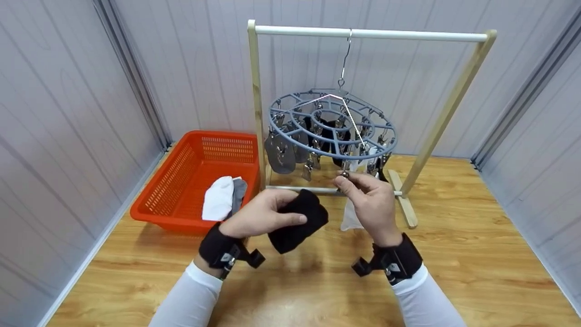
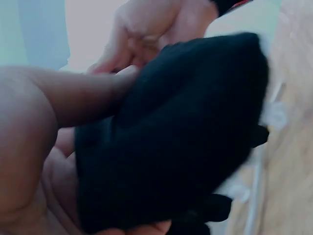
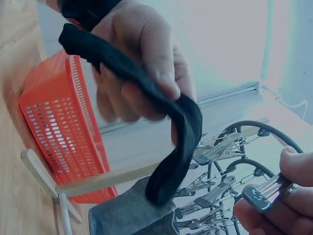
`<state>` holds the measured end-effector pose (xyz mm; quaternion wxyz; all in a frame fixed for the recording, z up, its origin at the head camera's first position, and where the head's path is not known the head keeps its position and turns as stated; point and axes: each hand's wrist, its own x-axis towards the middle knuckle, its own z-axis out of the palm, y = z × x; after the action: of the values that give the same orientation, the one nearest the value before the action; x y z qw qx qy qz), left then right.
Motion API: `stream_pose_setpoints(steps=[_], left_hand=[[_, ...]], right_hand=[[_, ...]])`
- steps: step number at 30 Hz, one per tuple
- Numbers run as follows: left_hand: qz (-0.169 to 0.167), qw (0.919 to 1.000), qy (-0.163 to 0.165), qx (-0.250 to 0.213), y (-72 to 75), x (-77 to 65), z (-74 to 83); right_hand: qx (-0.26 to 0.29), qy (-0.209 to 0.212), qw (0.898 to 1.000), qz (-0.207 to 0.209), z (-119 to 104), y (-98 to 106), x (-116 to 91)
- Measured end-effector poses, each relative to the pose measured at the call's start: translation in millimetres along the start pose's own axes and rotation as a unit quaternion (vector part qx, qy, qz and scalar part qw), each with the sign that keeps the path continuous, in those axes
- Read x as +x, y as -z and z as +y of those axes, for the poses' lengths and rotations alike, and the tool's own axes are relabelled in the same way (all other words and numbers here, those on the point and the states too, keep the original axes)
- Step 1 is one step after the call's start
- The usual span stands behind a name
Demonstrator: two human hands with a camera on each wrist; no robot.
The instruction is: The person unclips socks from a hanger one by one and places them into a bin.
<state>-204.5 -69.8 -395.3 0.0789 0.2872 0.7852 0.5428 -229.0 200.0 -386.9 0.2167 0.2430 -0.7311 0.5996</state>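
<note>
A black sock [image 1: 299, 227], folded flat, is held in my left hand [image 1: 261, 215] with the thumb on top and the fingers underneath. My right hand [image 1: 374, 204] pinches a metal clip [image 3: 264, 197] between thumb and fingers, just below the front rim of the round grey hanger [image 1: 337, 156]. In the right wrist view the sock curves beside the hanging clips, apart from the pinched one. Grey socks [image 1: 279, 156] hang at the hanger's left, with black ones behind. Behind my right hand hangs a white sock [image 1: 351, 217].
The hanger hooks over the white bar [image 1: 308, 31] of a wooden-legged rack. Left of the rack stands an orange basket [image 1: 152, 217] with a white sock [image 1: 218, 199] and a grey sock [image 1: 239, 193] inside. Panelled walls enclose the wooden surface [image 1: 476, 254].
</note>
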Motion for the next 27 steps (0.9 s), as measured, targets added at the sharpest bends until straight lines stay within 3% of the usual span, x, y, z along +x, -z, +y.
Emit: stream_pose_setpoints(steps=[3,5,9,12,19,24,27], left_hand=[[0.000,1.0000,0.007,-0.001,11.5,-6.6,2.9],[0.004,0.9998,0.010,-0.015,17.9,-9.9,4.5],[0.016,0.9995,0.011,-0.026,27.6,-13.9,6.5],[0.026,0.9991,0.012,-0.030,32.8,-17.1,8.3],[0.058,0.9981,0.004,-0.020,45.6,-25.1,10.7],[0.085,0.9963,-0.004,-0.010,59.8,-32.6,8.7],[0.104,0.9946,-0.007,-0.001,68.5,-36.9,6.1]], right_hand=[[-0.036,0.019,0.999,0.016,0,-2,-1],[-0.075,0.054,0.995,0.029,2,-3,-1],[-0.164,0.151,0.973,0.051,4,-5,0],[-0.202,0.197,0.958,0.061,3,-5,0],[-0.187,0.240,0.948,0.090,-10,-3,-1],[-0.156,0.292,0.932,0.145,-15,1,4],[-0.157,0.301,0.924,0.176,-14,2,8]])
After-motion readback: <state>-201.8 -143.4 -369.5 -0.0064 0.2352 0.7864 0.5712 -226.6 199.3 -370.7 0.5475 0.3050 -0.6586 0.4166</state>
